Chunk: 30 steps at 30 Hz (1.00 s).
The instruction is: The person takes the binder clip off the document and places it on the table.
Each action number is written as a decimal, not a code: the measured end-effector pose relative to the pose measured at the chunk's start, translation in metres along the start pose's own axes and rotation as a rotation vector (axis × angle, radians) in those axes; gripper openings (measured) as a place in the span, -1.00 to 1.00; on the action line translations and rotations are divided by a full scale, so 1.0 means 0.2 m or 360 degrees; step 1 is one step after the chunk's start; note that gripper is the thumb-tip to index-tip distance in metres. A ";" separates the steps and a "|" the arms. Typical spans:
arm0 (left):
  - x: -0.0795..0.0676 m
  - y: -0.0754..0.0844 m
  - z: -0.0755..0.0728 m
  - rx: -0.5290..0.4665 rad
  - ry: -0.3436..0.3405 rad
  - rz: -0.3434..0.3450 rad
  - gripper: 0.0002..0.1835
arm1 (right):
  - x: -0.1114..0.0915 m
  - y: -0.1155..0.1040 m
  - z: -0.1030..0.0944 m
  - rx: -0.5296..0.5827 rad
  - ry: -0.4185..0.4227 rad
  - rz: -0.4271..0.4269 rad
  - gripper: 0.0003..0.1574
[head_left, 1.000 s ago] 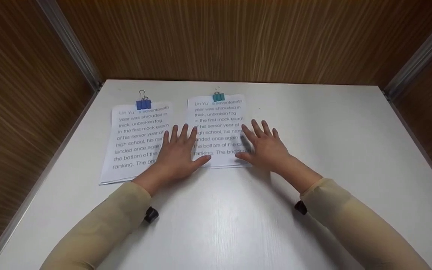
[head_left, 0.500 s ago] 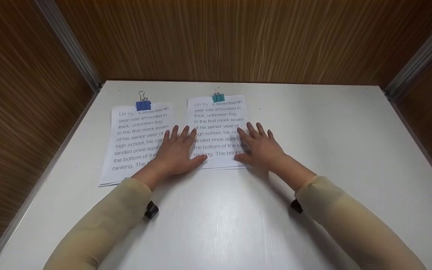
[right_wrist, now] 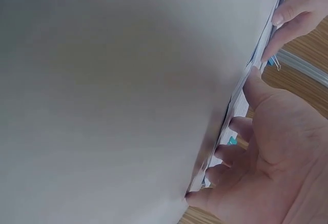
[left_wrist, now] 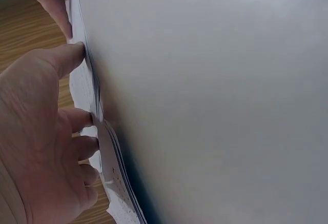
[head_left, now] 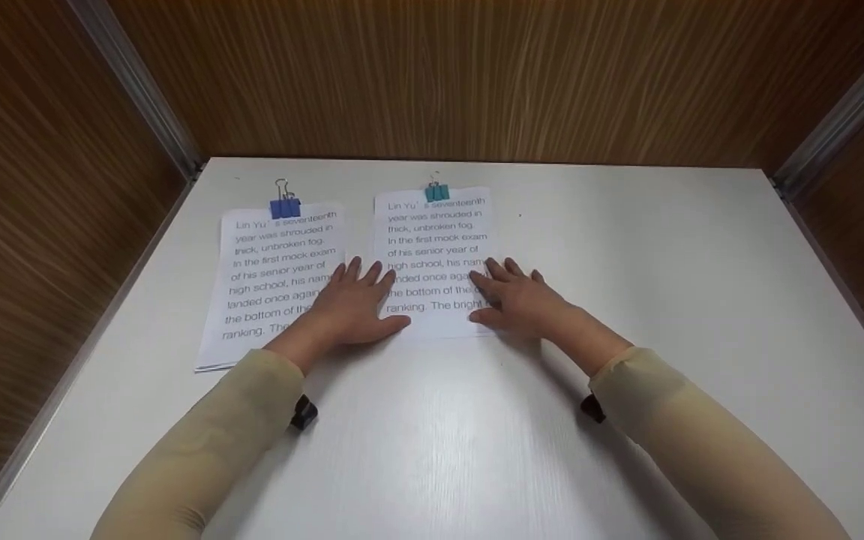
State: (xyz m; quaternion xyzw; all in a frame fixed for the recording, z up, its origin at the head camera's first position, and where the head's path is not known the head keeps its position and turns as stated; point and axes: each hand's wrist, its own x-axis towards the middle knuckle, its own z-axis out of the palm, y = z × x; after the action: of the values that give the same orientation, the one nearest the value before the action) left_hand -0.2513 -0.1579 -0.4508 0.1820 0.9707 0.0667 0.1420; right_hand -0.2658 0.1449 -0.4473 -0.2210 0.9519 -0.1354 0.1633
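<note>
Two stacks of printed paper lie on the white table. The left paper stack (head_left: 274, 274) has a blue binder clip (head_left: 286, 208) on its top edge, the right paper stack (head_left: 436, 247) a teal binder clip (head_left: 437, 193). My left hand (head_left: 353, 306) lies spread between the stacks, covering the left one's lower right corner, its thumb and index finger at the right stack's left side. Over the right stack's lower right edge rests my right hand (head_left: 528, 301), fingers spread. In the wrist views, fingertips of my left hand (left_wrist: 43, 137) and right hand (right_wrist: 282, 152) touch down along the paper.
Brown wood-grain panels (head_left: 447, 82) enclose the white table (head_left: 462, 450) at the back and both sides. Metal corner posts (head_left: 136, 86) stand at the back left and back right. A small dark speck lies right of the teal clip.
Both hands have drawn slightly nearer to me, and the right hand has also shifted a little left. Its fingers look more bent than before. The paper stacks stay almost where they were.
</note>
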 end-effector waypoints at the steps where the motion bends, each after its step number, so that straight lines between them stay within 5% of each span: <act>1: 0.00 0.00 0.00 0.0000 -0.0003 -0.0002 0.04 | 0.00 0.00 0.00 -0.0004 -0.0001 -0.0001 0.01; 30: -0.04 0.25 0.02 0.0097 -0.0025 0.0148 0.04 | -0.21 0.14 0.02 -0.0048 0.0059 -0.0080 0.01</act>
State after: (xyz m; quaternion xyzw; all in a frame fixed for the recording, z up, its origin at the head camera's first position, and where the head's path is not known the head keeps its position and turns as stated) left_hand -0.2275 -0.1145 -0.4432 0.2318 0.9616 0.0421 0.1407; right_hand -0.2390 0.1884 -0.4488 -0.2449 0.9508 -0.1291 0.1389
